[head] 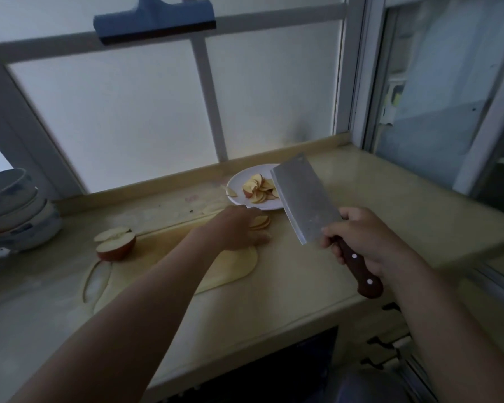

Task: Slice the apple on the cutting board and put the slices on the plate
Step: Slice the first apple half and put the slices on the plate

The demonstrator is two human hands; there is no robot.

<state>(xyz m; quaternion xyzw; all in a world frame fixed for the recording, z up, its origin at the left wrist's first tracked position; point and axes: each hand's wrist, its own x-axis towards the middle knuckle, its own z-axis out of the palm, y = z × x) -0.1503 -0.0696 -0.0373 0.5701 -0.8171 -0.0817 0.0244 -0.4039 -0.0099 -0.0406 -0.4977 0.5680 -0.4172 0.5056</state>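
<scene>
A pale cutting board (157, 266) lies on the counter. At its far left sits a cut apple piece (115, 244), flesh up, red skin below. My left hand (239, 228) reaches over the board's right end and holds a small stack of apple slices (261, 221) between fingers and thumb. Beyond it stands a white plate (237, 183) with several slices (259, 189) piled on it. My right hand (361, 239) grips the brown handle of a cleaver (306, 199), whose blade is raised in the air over the plate's right side.
Stacked blue-and-white bowls (15, 210) stand at the counter's left end. A frosted window closes the back, with a blue squeegee (154, 20) hanging high on it. The counter's front edge (274, 341) runs below my arms, with a dark opening under it.
</scene>
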